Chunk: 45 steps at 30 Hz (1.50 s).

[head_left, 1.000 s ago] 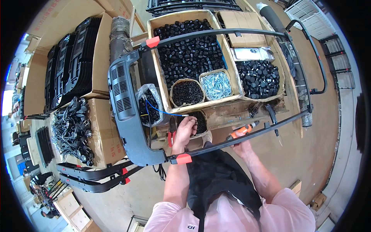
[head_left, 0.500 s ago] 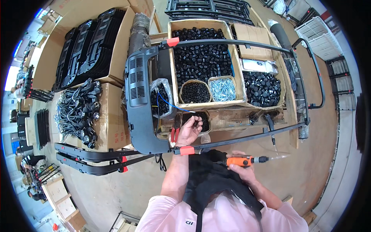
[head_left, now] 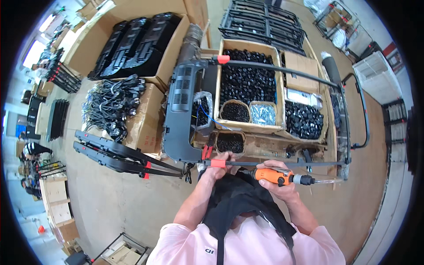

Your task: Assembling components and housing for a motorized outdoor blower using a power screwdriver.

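A long black frame (head_left: 282, 67) with a vented end panel (head_left: 182, 119) lies across in front of me. My left hand (head_left: 219, 167) is at its near bar, partly covered by a red clip (head_left: 218, 163). The fingers are drawn together near a box of small black parts (head_left: 230, 143); what they hold, if anything, is hidden. My right hand (head_left: 282, 187) is closed around an orange power screwdriver (head_left: 271, 176), held sideways against the black apron (head_left: 234, 192). A clear hose (head_left: 329, 181) runs from its right end; the left end is lost against the apron.
Behind the frame, a wooden bin (head_left: 219, 79) holds black caps, with silver screws (head_left: 263, 114) and dark screws (head_left: 235, 112) in smaller boxes. Red-handled pliers (head_left: 207, 151) lie beside the panel. Bundled cables (head_left: 115, 106) and further black frames (head_left: 119, 154) are at the left.
My left hand has drawn back toward me from the small-parts box to the near bar. My right hand keeps the screwdriver, in much the same place. The view has shifted.
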{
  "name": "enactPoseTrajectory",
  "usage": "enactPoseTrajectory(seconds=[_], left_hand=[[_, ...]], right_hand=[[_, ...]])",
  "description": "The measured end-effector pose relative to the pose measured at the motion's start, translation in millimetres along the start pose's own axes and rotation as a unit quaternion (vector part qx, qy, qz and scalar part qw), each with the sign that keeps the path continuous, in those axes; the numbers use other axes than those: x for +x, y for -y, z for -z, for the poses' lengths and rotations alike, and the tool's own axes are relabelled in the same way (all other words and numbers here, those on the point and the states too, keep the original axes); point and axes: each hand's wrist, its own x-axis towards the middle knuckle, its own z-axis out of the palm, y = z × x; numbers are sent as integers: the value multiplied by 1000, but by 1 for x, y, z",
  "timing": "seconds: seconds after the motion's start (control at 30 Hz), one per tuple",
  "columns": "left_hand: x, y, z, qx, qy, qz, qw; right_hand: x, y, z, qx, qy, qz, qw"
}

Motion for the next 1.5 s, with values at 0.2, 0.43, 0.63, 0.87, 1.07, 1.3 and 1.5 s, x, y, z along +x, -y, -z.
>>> enactPoseTrajectory(seconds=[0.2,0.43,0.63,0.87,1.07,1.3,1.5], left_hand=[[-45,22,11,105,-22,51,993],[-120,-5,-33,100,-13,76,992],[-156,-24,-63,93,-39,-19,995],[-148,-79,-91,67,-14,-77,995],[-102,-144,-90,-77,-47,-109,990],[-63,-205,-78,-236,-9,-82,968],[-51,-236,-56,-251,19,-71,965]], right_hand=[[21,13,-6,28,26,22,999],[54,24,-11,16,55,66,996],[83,33,-24,36,82,77,993],[113,33,-52,25,86,83,993],[145,40,-90,-3,72,56,996],[196,34,-142,-52,57,64,995],[229,27,-174,-84,38,47,995]])
